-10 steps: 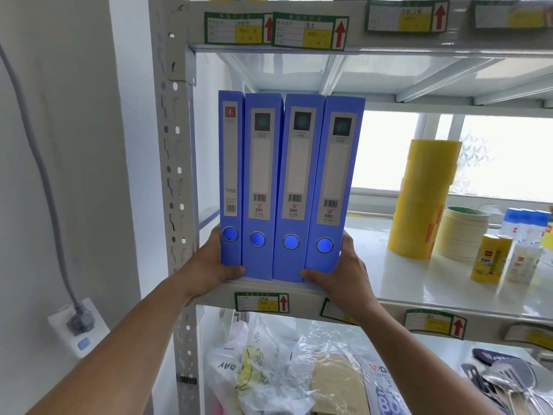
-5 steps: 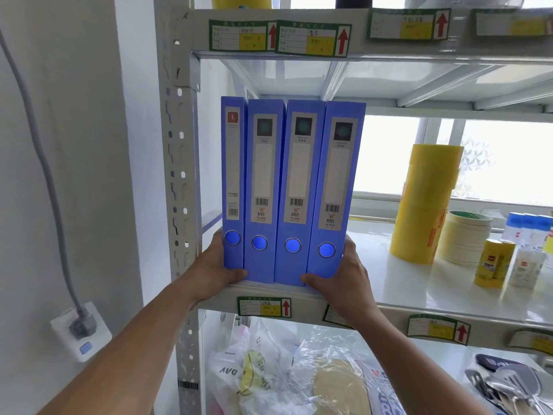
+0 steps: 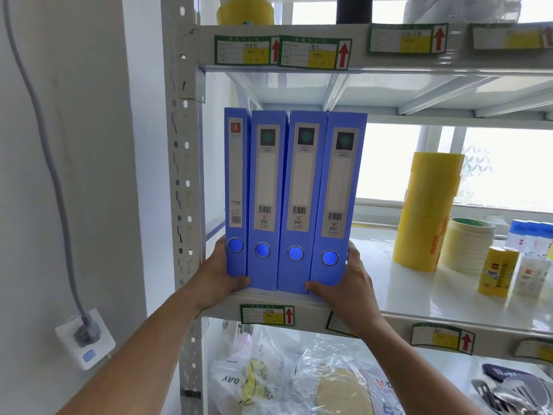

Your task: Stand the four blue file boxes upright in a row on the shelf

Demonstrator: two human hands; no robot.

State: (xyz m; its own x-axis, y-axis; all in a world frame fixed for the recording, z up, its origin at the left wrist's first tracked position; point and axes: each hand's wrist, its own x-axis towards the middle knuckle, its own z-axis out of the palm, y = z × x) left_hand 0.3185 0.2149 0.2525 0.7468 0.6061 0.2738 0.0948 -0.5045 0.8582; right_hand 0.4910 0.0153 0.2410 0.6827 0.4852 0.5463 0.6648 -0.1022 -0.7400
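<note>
While the left hand [image 3: 220, 277] and the right hand [image 3: 348, 284] press in on the row from both sides, the four blue file boxes [image 3: 294, 199] stand upright at the shelf [image 3: 419, 298] front, left end; they look stiff, smooth, probably light; squeezing low down seems best.

Both bare forearms rise from the bottom of the frame toward its centre, where the left hand [image 3: 217, 281] and the right hand [image 3: 348, 287] sit level with each other, palms turned inward, fingers reaching away from the camera and thumbs hooked toward one another.
</note>
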